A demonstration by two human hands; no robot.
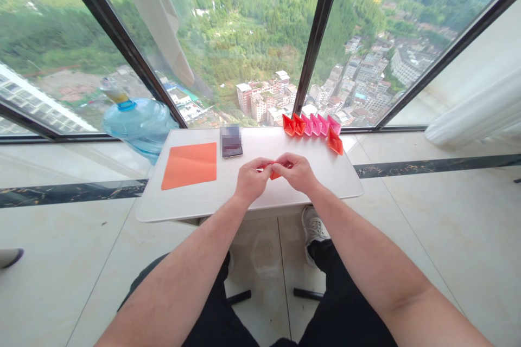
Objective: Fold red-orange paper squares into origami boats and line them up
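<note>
Over the front middle of the white table (252,195), a small folded piece of orange-red paper (275,175) is pinched between both hands. My left hand (253,178) is closed on its left side. On its right side, my right hand (296,172) grips with thumb and fingers, the two thumbs almost meeting. Most of the paper is hidden behind the fingers. Beyond my right hand, a row of folded paper boats, orange (288,125) and pink (317,125), stands along the back edge. One more orange paper boat (335,142) sits in front of the row's right end.
Flat orange paper sheets (190,166) lie at the table's left. A phone (232,142) rests by the back edge. A large blue water bottle (140,122) stands behind the left corner, close to the window. My shoe (314,226) is beneath the front edge.
</note>
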